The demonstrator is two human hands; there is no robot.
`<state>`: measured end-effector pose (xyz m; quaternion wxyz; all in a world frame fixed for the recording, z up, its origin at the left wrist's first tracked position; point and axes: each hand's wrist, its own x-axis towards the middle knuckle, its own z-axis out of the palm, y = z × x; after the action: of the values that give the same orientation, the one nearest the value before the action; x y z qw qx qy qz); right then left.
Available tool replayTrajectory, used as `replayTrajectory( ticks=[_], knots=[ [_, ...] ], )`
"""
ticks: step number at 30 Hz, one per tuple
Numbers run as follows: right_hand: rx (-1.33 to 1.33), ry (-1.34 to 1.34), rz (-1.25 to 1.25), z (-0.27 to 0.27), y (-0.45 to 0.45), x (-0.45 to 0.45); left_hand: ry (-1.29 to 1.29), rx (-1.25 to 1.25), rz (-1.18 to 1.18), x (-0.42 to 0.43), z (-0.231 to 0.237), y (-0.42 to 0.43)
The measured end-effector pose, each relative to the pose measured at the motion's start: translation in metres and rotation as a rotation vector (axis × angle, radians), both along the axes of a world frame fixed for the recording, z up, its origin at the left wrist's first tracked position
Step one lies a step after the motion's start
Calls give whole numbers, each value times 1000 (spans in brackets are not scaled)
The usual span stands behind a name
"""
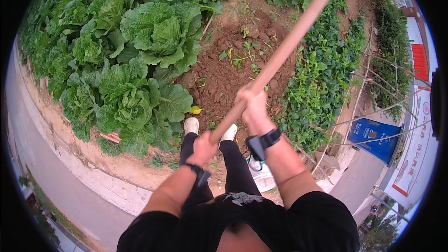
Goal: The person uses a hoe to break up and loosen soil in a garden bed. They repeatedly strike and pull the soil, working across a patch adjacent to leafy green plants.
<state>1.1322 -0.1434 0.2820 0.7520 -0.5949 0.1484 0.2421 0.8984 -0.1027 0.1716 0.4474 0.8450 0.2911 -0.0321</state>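
Note:
A long wooden handle point(290, 43) slants from the upper right down between my two hands; its far end runs out of view at the top, so any tool head is hidden. My left hand point(204, 148) grips it near its lower end, low over my legs. Higher up the shaft, my right hand point(252, 105) is closed around it. Beneath the handle lies loosened brown soil point(217, 77) with scattered green weeds and a yellow leaf point(195, 110) close to my shoes.
Large leafy cabbages point(159, 31) crowd the left side. Low green plants point(316, 87) border the soil on the right, beside thin sticks. A white bucket point(263, 178) stands behind my right leg. Farther right are a blue bin point(374, 138) and a banner with writing; a concrete curb point(105, 185) curves at lower left.

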Motion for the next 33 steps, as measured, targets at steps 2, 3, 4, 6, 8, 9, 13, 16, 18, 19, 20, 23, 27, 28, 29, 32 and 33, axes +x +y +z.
replayTrajectory(
  ticks=[2, 3, 4, 6, 8, 9, 13, 16, 18, 19, 20, 23, 27, 28, 29, 32, 33],
  knots=[
    [33, -333, -108, 61, 10, 39, -98, -116, -39, 91, 27, 22],
    [63, -516, -171, 90, 12, 59, -196, -165, -91, 141, 48, 29],
    [-46, -753, -108, 119, 10, 81, -386, -265, -118, 189, 72, 36],
    [-157, -1100, -79, 173, 2, 132, -532, -345, -213, 276, 127, 43],
    [-244, -1181, -130, 217, -8, 190, -673, -168, -184, 343, 171, 41],
    [-178, -1327, -93, 229, -11, 219, -690, -146, -161, 370, 182, 41],
    [-276, -1176, -232, 204, -9, 269, -643, -145, -184, 428, 137, 29],
    [-375, -1080, -188, 72, -4, 221, -470, -147, -267, 362, 32, 25],
    [-463, -718, -183, -61, -9, 151, -82, -236, -217, 254, -34, 9],
    [-705, -590, -152, -147, -17, 106, -39, 247, -680, 187, -60, -1],
    [-822, -245, 98, -201, -29, 58, 396, -368, -401, 126, -77, -27],
    [-1005, 116, 440, -290, -53, -30, 791, -868, 325, 8, -92, -76],
    [-611, 281, 250, -284, -69, -6, 611, -1191, 312, 32, -35, -69],
    [-501, 381, 279, -265, -61, 19, 608, -1345, 324, 49, -11, -58],
    [-382, 334, 236, -239, -60, 35, 603, -1371, 357, 64, 14, -47],
    [-70, 293, 297, -164, -31, 77, 467, -1493, 375, 85, 68, -12],
    [-22, 364, 288, -145, -23, 78, 339, -1570, 393, 84, 75, -2]
  ],
)
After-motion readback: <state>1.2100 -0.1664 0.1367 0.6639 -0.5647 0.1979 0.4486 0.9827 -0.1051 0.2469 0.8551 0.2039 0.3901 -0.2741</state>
